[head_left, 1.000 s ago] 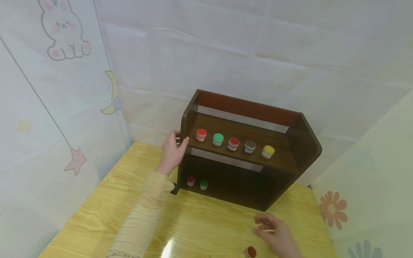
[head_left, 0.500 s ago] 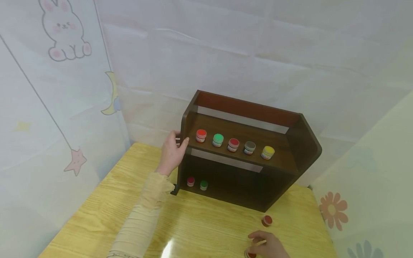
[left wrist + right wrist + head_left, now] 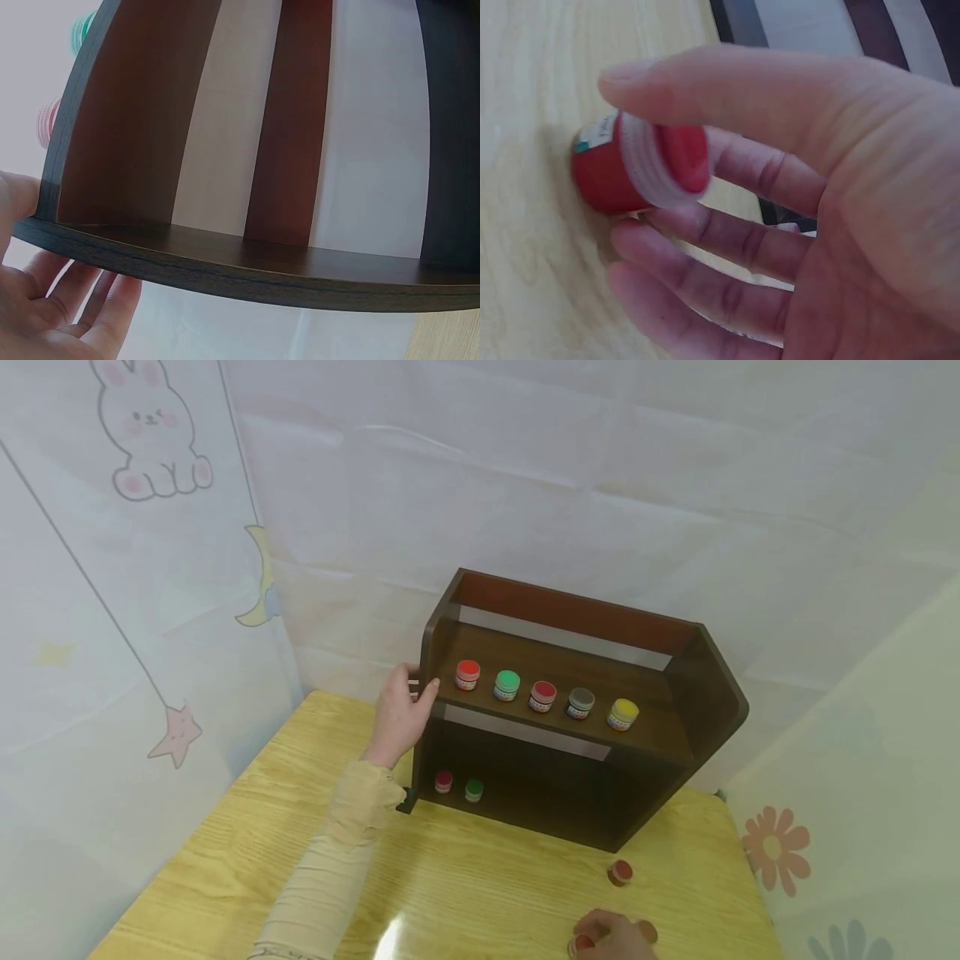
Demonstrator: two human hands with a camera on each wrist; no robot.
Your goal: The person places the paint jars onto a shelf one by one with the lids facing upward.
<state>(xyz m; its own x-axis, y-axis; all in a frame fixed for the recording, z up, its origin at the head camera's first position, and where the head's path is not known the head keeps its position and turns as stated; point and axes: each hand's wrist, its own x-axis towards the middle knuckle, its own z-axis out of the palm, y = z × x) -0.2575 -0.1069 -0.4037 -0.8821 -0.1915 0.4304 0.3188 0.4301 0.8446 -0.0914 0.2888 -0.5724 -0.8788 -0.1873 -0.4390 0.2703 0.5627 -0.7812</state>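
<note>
My left hand (image 3: 401, 714) grips the left side panel of a dark brown wooden shelf (image 3: 652, 693), thumb at the front of the board. In the left wrist view the fingers (image 3: 112, 307) pass beneath the panel's edge. Low on the table, my right hand (image 3: 615, 935) has thumb and fingers around a small red paint jar (image 3: 619, 169) with a clear ridged lid. Beside that hand shows another reddish jar (image 3: 647, 931), partly covered by it. A third dark red jar (image 3: 620, 872) stands near the shelf's front right corner.
Several paint jars line the upper shelf, from an orange-red jar (image 3: 467, 675) to a yellow jar (image 3: 622, 714). Below, a dark pink jar (image 3: 443, 782) and a green jar (image 3: 474, 790) stand at the left. Printed cloth (image 3: 525, 485) hangs behind the yellow wooden table (image 3: 465, 877).
My right hand has moved from near the shelf's front corner toward the table's near side, onto a red jar. This uncovers the jar by the corner. The left hand keeps its place.
</note>
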